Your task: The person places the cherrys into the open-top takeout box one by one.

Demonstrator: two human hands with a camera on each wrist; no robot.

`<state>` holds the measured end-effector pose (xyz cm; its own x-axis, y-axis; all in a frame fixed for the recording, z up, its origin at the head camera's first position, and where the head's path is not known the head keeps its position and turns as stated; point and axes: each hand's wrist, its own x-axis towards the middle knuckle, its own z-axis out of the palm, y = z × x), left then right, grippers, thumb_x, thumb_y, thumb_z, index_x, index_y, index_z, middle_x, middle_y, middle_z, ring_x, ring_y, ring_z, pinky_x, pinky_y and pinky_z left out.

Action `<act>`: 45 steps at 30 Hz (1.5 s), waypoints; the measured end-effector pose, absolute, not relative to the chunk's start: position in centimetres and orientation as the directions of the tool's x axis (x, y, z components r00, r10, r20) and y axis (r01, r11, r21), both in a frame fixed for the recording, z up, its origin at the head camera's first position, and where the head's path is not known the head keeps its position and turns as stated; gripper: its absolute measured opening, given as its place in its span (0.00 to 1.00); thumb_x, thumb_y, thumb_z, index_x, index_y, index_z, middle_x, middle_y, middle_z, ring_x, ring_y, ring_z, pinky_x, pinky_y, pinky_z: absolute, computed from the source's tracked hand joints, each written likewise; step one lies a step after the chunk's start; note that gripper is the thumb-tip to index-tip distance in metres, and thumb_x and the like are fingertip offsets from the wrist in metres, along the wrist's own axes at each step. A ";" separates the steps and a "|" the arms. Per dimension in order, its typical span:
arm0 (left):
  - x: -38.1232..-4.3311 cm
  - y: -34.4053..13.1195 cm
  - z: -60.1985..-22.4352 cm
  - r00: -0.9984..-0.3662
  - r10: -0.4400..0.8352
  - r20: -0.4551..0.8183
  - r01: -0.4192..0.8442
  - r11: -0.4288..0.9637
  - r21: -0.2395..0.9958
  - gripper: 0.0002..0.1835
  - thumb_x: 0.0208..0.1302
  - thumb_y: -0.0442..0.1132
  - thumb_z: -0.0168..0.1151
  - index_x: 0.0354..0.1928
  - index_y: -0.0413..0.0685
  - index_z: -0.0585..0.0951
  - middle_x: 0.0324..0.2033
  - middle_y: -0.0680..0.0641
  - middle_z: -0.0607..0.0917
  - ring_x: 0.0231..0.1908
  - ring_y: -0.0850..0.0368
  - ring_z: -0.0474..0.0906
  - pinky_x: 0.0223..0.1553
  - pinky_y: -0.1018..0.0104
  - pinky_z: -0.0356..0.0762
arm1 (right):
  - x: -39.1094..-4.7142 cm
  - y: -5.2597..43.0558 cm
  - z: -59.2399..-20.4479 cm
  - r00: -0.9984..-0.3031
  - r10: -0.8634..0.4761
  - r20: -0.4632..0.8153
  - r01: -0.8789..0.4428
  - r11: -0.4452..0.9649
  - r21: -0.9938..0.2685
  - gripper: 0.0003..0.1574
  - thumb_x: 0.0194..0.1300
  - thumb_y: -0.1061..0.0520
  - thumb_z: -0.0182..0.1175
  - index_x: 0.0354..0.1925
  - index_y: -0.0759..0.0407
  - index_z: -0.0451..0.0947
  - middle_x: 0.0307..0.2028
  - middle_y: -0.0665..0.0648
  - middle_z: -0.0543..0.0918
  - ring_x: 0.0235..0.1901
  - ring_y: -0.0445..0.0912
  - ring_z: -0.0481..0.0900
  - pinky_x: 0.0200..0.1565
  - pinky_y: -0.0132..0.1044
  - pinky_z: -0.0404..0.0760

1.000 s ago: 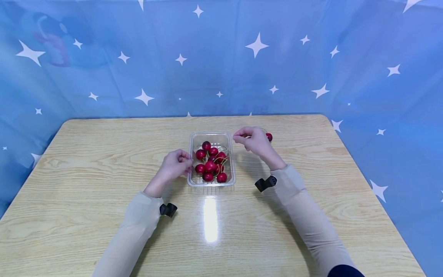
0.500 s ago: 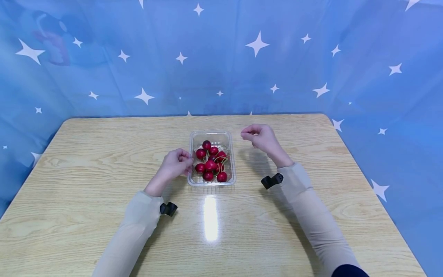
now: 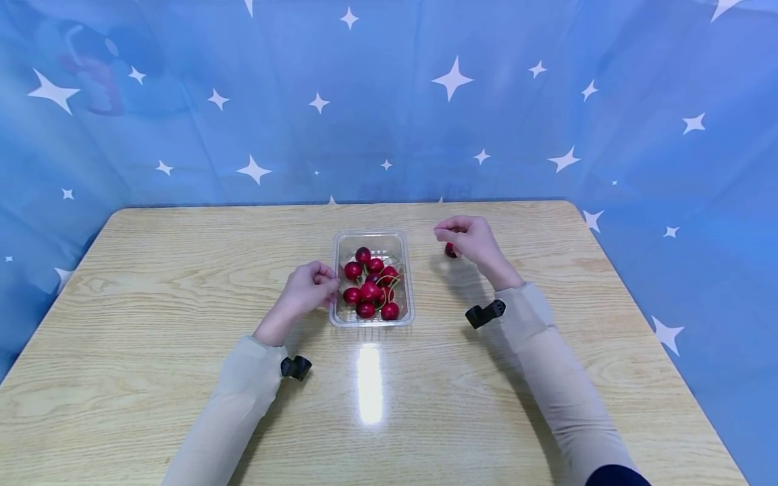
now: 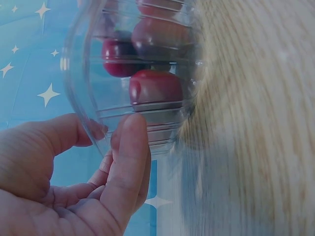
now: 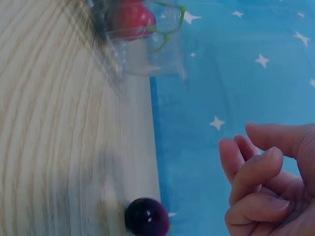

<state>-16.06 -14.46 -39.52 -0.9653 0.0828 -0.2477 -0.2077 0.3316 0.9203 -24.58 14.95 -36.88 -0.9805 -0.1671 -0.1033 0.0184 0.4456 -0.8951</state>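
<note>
A clear plastic fruit box (image 3: 402, 237) stands on the table with several red cherries (image 3: 369, 291) in it, some with green stems. At its left side my left hand (image 3: 306, 287) pinches the rim; in the left wrist view the thumb and fingers (image 4: 130, 157) meet at the box's corner. Right of the box, my right hand (image 3: 474, 241) is raised over the table, fingers loosely bent. Nothing shows between its fingertips in the right wrist view. Under those fingers lies a dark red cherry (image 3: 450, 250), partly covered by the hand; the right wrist view shows this cherry (image 5: 147, 217) low down.
The wooden table (image 3: 182, 270) ends at the back against a blue curtain (image 3: 389, 101) with white stars. A wrist camera (image 3: 296, 368) sits on the left sleeve and another camera (image 3: 485, 314) on the right one. Light glares off the tabletop before the box.
My right hand has moved right, away from the box. A cherry past that hand has gone from sight, and one now shows under its fingers. The left hand and box have stayed put.
</note>
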 end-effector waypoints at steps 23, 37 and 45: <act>-16.0 -14.5 -39.5 -0.965 0.081 -0.248 -0.207 0.340 0.917 0.06 0.63 0.28 0.53 0.41 0.32 0.72 0.24 0.47 0.77 0.21 0.60 0.76 0.27 0.65 0.83 | -26.1 16.8 -37.4 -0.992 -0.036 -0.118 0.086 0.479 -0.873 0.18 0.65 0.55 0.58 0.49 0.66 0.77 0.36 0.52 0.80 0.38 0.54 0.74 0.43 0.45 0.75; -16.1 -14.5 -39.6 -0.964 0.081 -0.254 -0.214 0.336 0.917 0.06 0.63 0.28 0.54 0.41 0.32 0.72 0.24 0.47 0.77 0.21 0.60 0.75 0.28 0.64 0.83 | -28.0 18.0 -38.5 -0.990 0.035 -0.137 0.134 0.528 -0.839 0.19 0.67 0.58 0.56 0.53 0.67 0.75 0.49 0.62 0.77 0.44 0.47 0.73 0.47 0.37 0.73; -16.1 -14.4 -39.5 -0.964 0.078 -0.254 -0.214 0.340 0.916 0.06 0.63 0.28 0.54 0.41 0.33 0.72 0.24 0.47 0.77 0.21 0.60 0.76 0.28 0.63 0.83 | -29.4 18.5 -38.6 -0.991 0.034 -0.133 0.128 0.586 -0.800 0.18 0.67 0.58 0.55 0.52 0.67 0.75 0.50 0.64 0.77 0.47 0.52 0.75 0.48 0.40 0.75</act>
<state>-16.12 -14.40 -39.54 -0.9640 0.0777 -0.2541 -0.2141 0.3397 0.9159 -29.36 18.54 -38.61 -0.9905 0.0337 -0.1333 0.1276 0.5863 -0.8000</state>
